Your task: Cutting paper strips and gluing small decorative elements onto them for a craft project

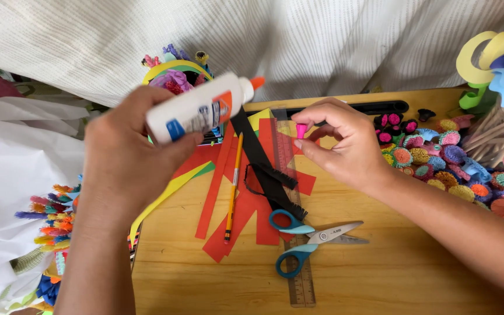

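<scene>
My left hand (126, 154) gripped the light, squeezable glue bottle (199, 108) mid-body; my right hand (336, 143) pinched a tiny, crushable pink paper roll (301, 130).

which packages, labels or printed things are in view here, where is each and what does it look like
Glue bottle: in the left hand, upper middle, tilted; white cylinder, orange tip, blue and orange label.
Ruler: flat on the wooden table, under the scissors; long, clear, printed scale.
Pencil: on red paper strips; yellow, small print too tiny to make out.
</scene>
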